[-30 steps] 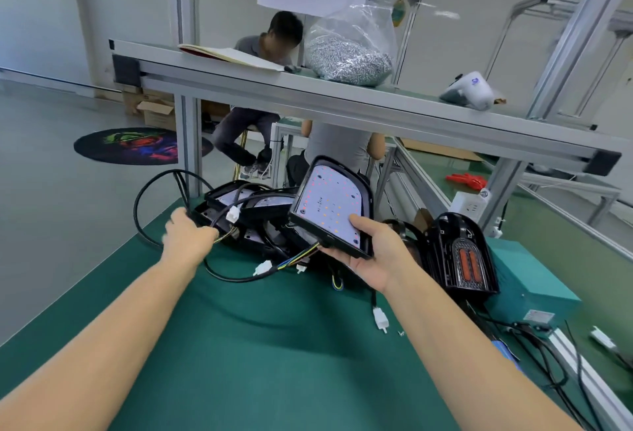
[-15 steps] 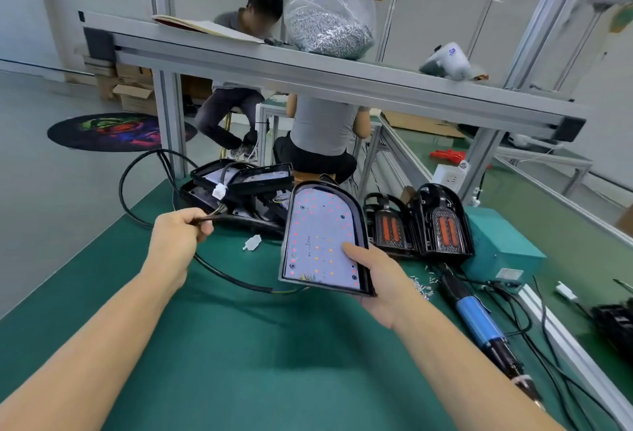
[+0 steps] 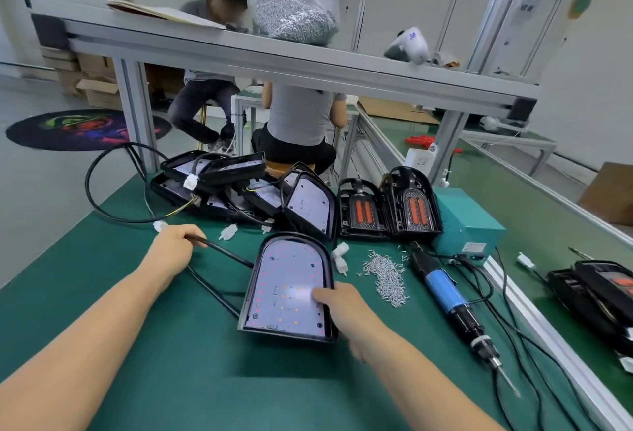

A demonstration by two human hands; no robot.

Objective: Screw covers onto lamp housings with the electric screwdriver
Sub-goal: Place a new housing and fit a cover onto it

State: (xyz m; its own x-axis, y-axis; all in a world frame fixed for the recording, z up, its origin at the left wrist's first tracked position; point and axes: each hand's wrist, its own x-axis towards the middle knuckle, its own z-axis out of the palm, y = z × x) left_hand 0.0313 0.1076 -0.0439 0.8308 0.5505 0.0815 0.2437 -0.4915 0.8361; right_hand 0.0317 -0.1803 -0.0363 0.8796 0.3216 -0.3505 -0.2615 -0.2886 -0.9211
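Two hands are occupied: the lamp housing (image 3: 289, 288) is gripped at its near-right edge by the right hand (image 3: 346, 310), its cable (image 3: 226, 252) pinched by the left hand (image 3: 176, 249). Right of the housing, nearer the right hand, the electric screwdriver (image 3: 452, 304) is lying untouched on the table (image 3: 171, 362), tip pointing near.

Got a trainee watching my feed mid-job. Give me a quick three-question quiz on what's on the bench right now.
1. True or false: the right hand grips the screwdriver.
2. What does the left hand hold? A) cable B) screw C) cover
3. Fill in: the loose screws lie between the held housing and the ____.

Key: 1 false, it holds the housing; the screwdriver lies on the mat. 2 A. 3 screwdriver.
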